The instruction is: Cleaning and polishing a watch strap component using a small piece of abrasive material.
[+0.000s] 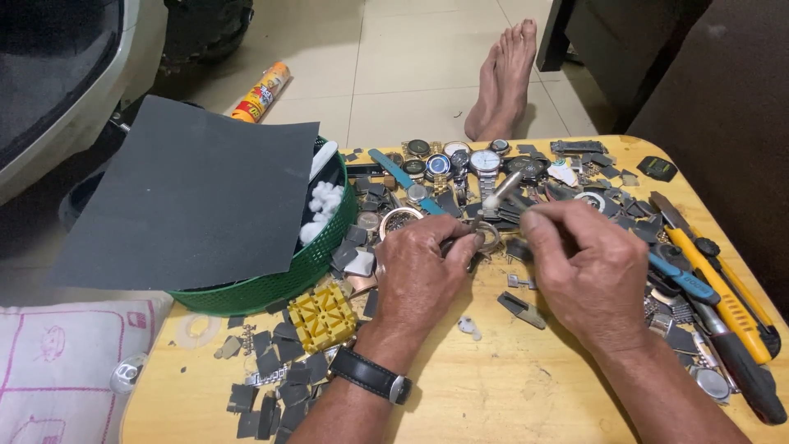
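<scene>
Just right of the green basket, the left hand pinches a small metal watch part (rigid, light, probably slippery, best gripped by its rim), while the right hand clenches a slim metal tool above it

Black wristwatch (steel buckle), bare forearms

Surface: a low yellow wooden table on a tiled floor.
Left edge: a green plastic basket, with a yellow watch-holder block just beside it.
Far side: a row of wristwatches.
Right edge: a yellow utility knife and blue-handled pliers.
Scattered: small grey sandpaper scraps (dozens, some overlapping).
</scene>
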